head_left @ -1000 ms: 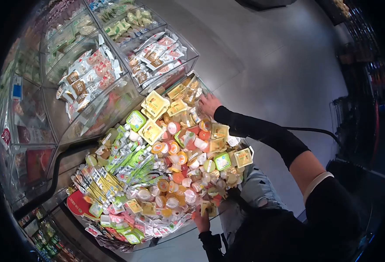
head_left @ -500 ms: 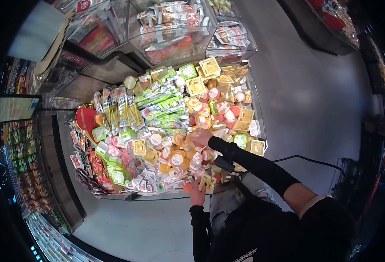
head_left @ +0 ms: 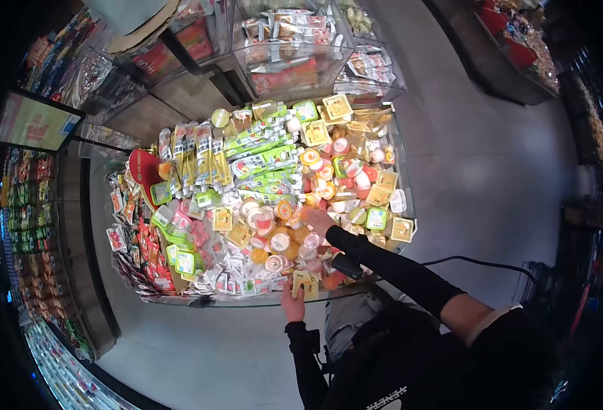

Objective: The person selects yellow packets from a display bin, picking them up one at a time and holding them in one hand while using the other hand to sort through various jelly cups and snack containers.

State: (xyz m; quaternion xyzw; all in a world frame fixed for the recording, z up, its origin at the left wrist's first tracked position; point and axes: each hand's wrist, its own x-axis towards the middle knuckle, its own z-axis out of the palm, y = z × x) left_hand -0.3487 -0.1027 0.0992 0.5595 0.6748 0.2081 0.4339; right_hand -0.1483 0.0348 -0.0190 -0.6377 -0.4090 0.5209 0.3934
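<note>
A glass-walled display bin (head_left: pixel 397 171) is piled with small snack packs: jelly cups (head_left: pixel 280 240), yellow square packs (head_left: pixel 335 106) and green tube packs (head_left: pixel 260 164). My right hand (head_left: pixel 317 220) reaches into the middle of the pile and rests among the orange and white jelly cups; whether it grips one I cannot tell. My left hand (head_left: pixel 292 301) is at the bin's near edge and holds a small yellow pack (head_left: pixel 305 283). Both arms wear black sleeves.
More clear bins with packaged snacks (head_left: pixel 284 41) stand behind the display. Shelves with goods (head_left: pixel 28 225) run along the left, with a sign panel (head_left: pixel 38 123) above. Grey floor (head_left: pixel 486 178) lies to the right and a black cable (head_left: pixel 479 261) trails near my right arm.
My right hand has drawn back from the far corner of the bin to the jelly cups in the middle. The view has swung, and my left hand stays at the near edge with the yellow pack.
</note>
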